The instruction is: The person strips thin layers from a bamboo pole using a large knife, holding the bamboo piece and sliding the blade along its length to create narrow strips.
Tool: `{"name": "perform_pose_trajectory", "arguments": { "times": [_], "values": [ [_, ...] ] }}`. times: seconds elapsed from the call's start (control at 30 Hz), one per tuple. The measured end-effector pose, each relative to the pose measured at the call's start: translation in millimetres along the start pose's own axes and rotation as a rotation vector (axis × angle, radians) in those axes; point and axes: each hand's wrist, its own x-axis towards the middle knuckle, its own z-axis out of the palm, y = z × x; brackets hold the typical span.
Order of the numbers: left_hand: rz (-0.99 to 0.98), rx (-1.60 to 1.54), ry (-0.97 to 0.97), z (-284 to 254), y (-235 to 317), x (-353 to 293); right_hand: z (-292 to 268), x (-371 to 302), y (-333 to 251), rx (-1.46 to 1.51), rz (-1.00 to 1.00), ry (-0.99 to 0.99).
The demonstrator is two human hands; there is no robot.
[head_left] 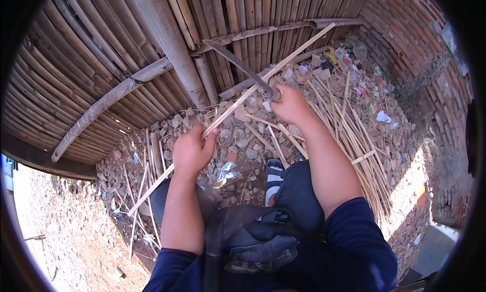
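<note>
My left hand (pixel 193 149) is closed round a long, pale bamboo strip (pixel 235 106), thumb along its upper side. The strip slants from low on the left, beside my left knee, up to the far right. In my right hand (pixel 291 105) is the handle of a machete (pixel 238 63), its dark blade pointing up and to the left. The blade crosses the strip just beyond my right hand; whether its edge bites into the wood I cannot tell. My fingers hide most of the handle.
A pile of split bamboo strips (pixel 349 140) lies on my right, with thinner sticks (pixel 147 175) on my left. Rubble and litter (pixel 248 140) cover the ground round my sandalled foot (pixel 274 180). A bamboo wall (pixel 101 44) rises ahead, a brick wall (pixel 410 34) at the right.
</note>
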Motion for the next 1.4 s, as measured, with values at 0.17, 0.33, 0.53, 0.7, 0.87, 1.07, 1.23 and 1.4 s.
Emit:
{"name": "perform_pose_trajectory", "arguments": {
  "times": [0.17, 0.33, 0.53, 0.7, 0.87, 1.07, 1.23, 1.4],
  "values": [
    [-0.010, 0.003, 0.018, 2, -1, 0, 6, -11, -9, -0.034, -0.036, 0.056],
    [0.009, 0.009, 0.013, -1, 2, 1, 9, -7, -2, -0.090, -0.136, 0.028],
    [-0.043, 0.034, -0.021, -1, -2, -2, 3, 5, 17, 0.024, 0.031, 0.096],
    [-0.005, -0.013, -0.010, 5, -4, 0, 10, -15, -13, -0.132, -0.160, -0.067],
    [-0.032, 0.026, -0.021, -3, 1, 0, 10, 10, 26, 0.009, -0.112, 0.048],
    [-0.056, 0.045, -0.043, 2, -5, -1, 6, -1, 16, 0.038, -0.040, 0.093],
    [-0.029, -0.026, -0.037, 5, -7, 1, 14, -9, 6, -0.108, -0.228, 0.008],
    [-0.008, 0.019, 0.005, 0, -7, 0, -5, 1, 8, 0.012, -0.024, 0.002]
  ]
}}
